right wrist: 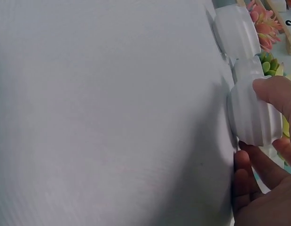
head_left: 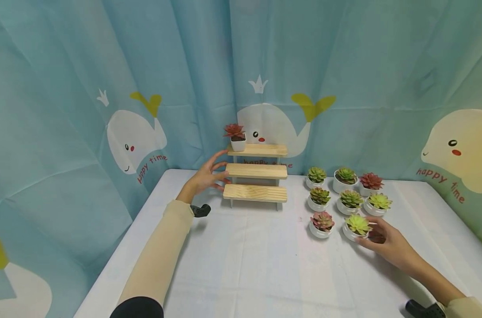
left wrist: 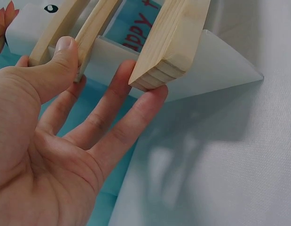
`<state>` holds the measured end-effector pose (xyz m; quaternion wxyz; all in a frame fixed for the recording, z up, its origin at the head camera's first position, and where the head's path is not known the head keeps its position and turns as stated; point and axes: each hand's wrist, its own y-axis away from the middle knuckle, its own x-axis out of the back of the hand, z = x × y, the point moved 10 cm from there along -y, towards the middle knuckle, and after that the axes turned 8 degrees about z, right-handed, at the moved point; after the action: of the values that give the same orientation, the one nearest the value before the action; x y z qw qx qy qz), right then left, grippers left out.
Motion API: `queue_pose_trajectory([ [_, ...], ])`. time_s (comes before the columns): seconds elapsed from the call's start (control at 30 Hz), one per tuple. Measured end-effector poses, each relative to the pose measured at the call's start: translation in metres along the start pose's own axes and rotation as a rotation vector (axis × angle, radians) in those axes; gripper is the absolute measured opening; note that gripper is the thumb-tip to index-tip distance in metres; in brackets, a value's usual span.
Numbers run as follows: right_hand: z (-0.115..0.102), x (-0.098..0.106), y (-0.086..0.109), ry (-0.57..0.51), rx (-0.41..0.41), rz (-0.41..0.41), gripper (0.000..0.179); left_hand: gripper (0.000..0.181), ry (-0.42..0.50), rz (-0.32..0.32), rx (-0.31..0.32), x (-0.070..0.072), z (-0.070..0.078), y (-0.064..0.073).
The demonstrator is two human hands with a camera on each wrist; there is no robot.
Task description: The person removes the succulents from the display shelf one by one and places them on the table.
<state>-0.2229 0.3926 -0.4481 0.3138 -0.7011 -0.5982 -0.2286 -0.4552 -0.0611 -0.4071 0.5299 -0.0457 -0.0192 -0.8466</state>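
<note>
My left hand [head_left: 206, 177], fingers spread, touches the left end of a three-step wooden display stand [head_left: 256, 192]. In the left wrist view, the thumb [left wrist: 65, 47] lies against the middle board, and two fingertips rest at the end of the lowest board [left wrist: 171, 56]. A red succulent in a white square pot [head_left: 238, 144] sits at the left of the top step. At the right, my right hand [head_left: 389, 245] grips a bright green succulent in a round white pot [head_left: 357, 226], thumb on the near side. The right wrist view shows that pot's ribbed wall [right wrist: 255, 113] close over the cloth.
Several potted succulents stand in rows behind the gripped one, with a pink one [head_left: 322, 222] just to its left. A white cloth [head_left: 260, 265] covers the table. Behind it hangs a blue curtain [head_left: 201, 66] with printed whales.
</note>
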Motion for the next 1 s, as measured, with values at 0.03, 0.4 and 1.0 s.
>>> queue_pose_trajectory([
  [0.03, 0.001, -0.001, -0.001, 0.004, -0.009, -0.014, 0.070, 0.077, -0.002, 0.001, 0.001, 0.000, 0.000, 0.000],
  [0.4, -0.022, 0.007, -0.011, -0.022, 0.115, -0.169, 0.072, 0.078, -0.013, -0.001, 0.003, 0.000, 0.000, 0.001],
  [1.0, -0.068, 0.048, -0.029, 0.045, 0.308, -0.191, 0.076, 0.077, -0.016, 0.004, -0.007, 0.000, 0.001, 0.001],
])
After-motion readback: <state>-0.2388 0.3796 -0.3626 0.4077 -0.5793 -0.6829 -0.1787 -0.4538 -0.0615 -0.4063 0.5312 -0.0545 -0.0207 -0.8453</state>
